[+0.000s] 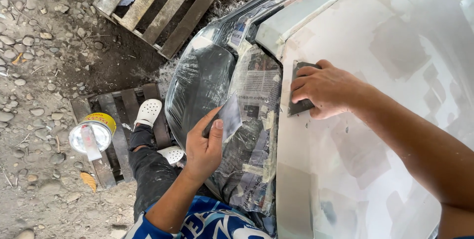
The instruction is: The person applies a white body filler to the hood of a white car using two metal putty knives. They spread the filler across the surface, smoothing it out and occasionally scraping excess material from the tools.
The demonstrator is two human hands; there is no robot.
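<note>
My right hand (326,91) presses a dark grey sanding block (299,105) flat on the white, patchy car hood (375,135), close to its left edge. My left hand (205,147) grips a thin grey scraper blade (229,116) over the headlight area, which is masked with newspaper (256,91) and tape. The dark front bumper (200,86) curves just left of that hand. My leg in dark trousers and white clogs (148,111) stand below.
An open yellow can (91,133) with a stick across it sits on a low wooden pallet (116,135). A second pallet (158,7) lies farther off. Gravel and dirt ground (34,46) spread to the left.
</note>
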